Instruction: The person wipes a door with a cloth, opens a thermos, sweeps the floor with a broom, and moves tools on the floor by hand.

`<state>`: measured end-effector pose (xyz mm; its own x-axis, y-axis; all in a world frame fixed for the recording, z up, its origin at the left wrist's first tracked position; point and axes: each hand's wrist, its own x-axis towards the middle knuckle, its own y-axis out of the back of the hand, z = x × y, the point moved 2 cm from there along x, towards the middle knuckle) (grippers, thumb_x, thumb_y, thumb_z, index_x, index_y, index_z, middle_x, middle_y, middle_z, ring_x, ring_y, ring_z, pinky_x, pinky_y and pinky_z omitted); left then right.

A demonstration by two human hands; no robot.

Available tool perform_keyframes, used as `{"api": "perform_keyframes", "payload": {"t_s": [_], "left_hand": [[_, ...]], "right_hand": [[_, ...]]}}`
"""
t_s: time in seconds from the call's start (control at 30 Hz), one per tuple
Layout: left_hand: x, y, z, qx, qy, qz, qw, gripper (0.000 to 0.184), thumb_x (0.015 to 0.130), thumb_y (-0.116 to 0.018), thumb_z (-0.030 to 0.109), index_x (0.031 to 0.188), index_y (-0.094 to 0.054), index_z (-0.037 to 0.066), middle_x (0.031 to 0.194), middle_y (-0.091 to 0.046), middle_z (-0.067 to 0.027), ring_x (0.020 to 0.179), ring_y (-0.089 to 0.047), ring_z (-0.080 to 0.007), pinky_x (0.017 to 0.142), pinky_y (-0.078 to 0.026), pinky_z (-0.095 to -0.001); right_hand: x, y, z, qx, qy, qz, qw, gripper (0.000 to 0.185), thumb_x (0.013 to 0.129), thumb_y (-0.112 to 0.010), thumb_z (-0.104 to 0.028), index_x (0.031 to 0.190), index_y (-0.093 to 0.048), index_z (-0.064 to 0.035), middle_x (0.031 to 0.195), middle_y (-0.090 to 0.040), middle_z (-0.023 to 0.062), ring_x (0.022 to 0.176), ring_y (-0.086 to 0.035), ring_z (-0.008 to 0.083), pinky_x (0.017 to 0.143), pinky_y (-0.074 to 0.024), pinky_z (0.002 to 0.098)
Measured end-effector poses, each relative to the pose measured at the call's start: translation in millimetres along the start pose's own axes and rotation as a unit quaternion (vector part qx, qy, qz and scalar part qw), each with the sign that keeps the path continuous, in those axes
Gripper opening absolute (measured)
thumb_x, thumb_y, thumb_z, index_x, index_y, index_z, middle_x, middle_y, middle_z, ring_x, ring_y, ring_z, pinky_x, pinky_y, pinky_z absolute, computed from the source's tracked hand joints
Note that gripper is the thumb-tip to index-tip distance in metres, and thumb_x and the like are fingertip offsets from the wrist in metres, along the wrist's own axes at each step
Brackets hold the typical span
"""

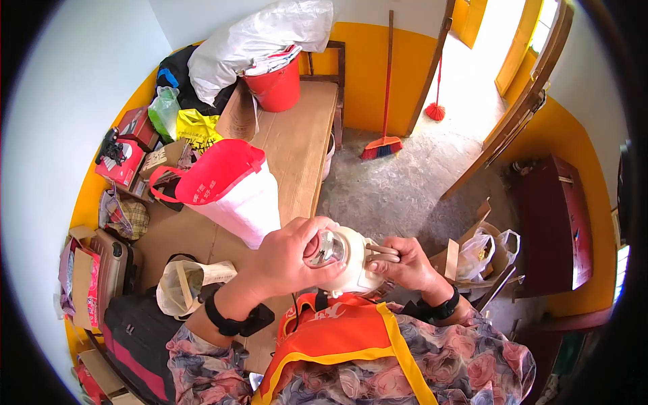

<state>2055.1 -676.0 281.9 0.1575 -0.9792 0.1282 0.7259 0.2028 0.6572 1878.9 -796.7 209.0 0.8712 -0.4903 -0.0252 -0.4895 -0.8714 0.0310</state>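
Observation:
Up in front of my chest is a cream-coloured rounded device (354, 264) with a shiny, glassy round end; its exact kind I cannot make out. My left hand (287, 260) is closed around the shiny end, fingers partly hidden behind it. My right hand (408, 266) pinches a beige-grey loop (383, 254) at the device's right side, which could be a handle or folded cord. Below the device lies the red apron (337, 337) with yellow edging that I wear. Just beyond my left hand stands a white bag with a red top (233, 189).
A cardboard-covered bed (297, 121) carries a red bucket (275, 86), a white sack (256, 44), shoe boxes and bags. A broom (383, 145) leans by the doorway. On the right are an open carton (453, 260) with plastic bags and a dark red cabinet (550, 223).

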Motion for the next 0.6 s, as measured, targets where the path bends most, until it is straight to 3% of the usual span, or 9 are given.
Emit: {"api": "perform_keyframes", "payload": {"t_s": [0.1,0.3,0.4,0.43,0.5,0.53,0.6], "left_hand": [[-7.0,-5.2,3.6,0.078,-0.044,0.111,0.990,0.038,0.068,-0.064,0.031,0.095,-0.054,0.005,0.066,-0.052,-0.0063,0.051,-0.050,-0.0149,0.048,-0.041,-0.0268],[-11.6,-5.1,9.1,0.121,-0.015,0.147,0.982,0.032,0.073,-0.058,0.032,0.092,-0.054,0.007,0.068,-0.053,-0.0074,0.053,-0.052,-0.0188,0.049,-0.043,-0.0295],[-4.7,-6.4,0.3,0.147,0.048,0.145,0.977,0.032,0.075,-0.056,0.032,0.095,-0.052,0.007,0.068,-0.055,-0.0078,0.055,-0.055,-0.0235,0.052,-0.043,-0.0334],[-2.0,-4.7,0.2,0.148,0.046,0.147,0.977,0.032,0.075,-0.056,0.032,0.095,-0.052,0.007,0.068,-0.055,-0.0078,0.055,-0.055,-0.0235,0.052,-0.043,-0.0334],[6.1,0.3,-3.9,0.165,0.132,0.044,0.976,0.042,0.076,-0.055,0.033,0.107,-0.047,0.006,0.086,-0.056,-0.0125,0.074,-0.057,-0.0270,0.060,-0.045,-0.0381],[8.1,4.9,-7.2,0.169,0.130,0.049,0.976,0.042,0.076,-0.055,0.033,0.107,-0.047,0.006,0.086,-0.056,-0.0125,0.074,-0.057,-0.0270,0.060,-0.045,-0.0381],[9.5,14.0,-1.1,0.201,-0.147,0.059,0.967,0.057,0.072,-0.061,0.032,0.118,-0.040,0.006,0.101,-0.052,-0.0176,0.098,-0.052,-0.0286,0.070,-0.046,-0.0379]], "right_hand": [[-2.5,-7.6,-7.8,0.019,-0.003,-0.014,1.000,0.026,0.073,-0.069,-0.019,0.064,-0.051,-0.0031,0.056,-0.043,-0.0056,0.056,-0.038,0.0022,0.047,-0.0323,0.0204],[-5.4,-14.3,-8.6,0.024,0.006,-0.004,1.000,0.021,0.074,-0.069,-0.019,0.070,-0.054,-0.0032,0.060,-0.049,-0.0041,0.058,-0.040,0.0024,0.049,-0.0357,0.0204],[-6.2,-22.3,-8.2,-0.045,0.049,0.046,0.997,0.021,0.074,-0.068,-0.017,0.072,-0.055,-0.0015,0.059,-0.051,-0.0011,0.058,-0.041,0.0027,0.049,-0.0376,0.0217],[-5.9,-27.7,-16.9,-0.086,0.077,0.072,0.991,0.020,0.074,-0.068,-0.015,0.070,-0.053,-0.0027,0.058,-0.046,-0.0043,0.057,-0.039,0.0026,0.046,-0.0346,0.0214],[-4.2,-27.6,-13.9,-0.090,0.065,0.077,0.991,0.020,0.074,-0.068,-0.015,0.070,-0.053,-0.0029,0.057,-0.045,-0.0041,0.057,-0.039,0.0024,0.046,-0.0344,0.0215],[-2.1,-26.0,-11.5,-0.096,0.049,0.081,0.991,0.020,0.074,-0.068,-0.015,0.069,-0.053,-0.0031,0.057,-0.045,-0.0040,0.057,-0.038,0.0022,0.046,-0.0342,0.0216],[-2.7,-21.7,-5.5,-0.069,0.048,0.075,0.994,0.020,0.073,-0.069,-0.015,0.069,-0.054,-0.0031,0.056,-0.045,-0.0042,0.056,-0.038,0.0020,0.045,-0.0337,0.0213]]}}
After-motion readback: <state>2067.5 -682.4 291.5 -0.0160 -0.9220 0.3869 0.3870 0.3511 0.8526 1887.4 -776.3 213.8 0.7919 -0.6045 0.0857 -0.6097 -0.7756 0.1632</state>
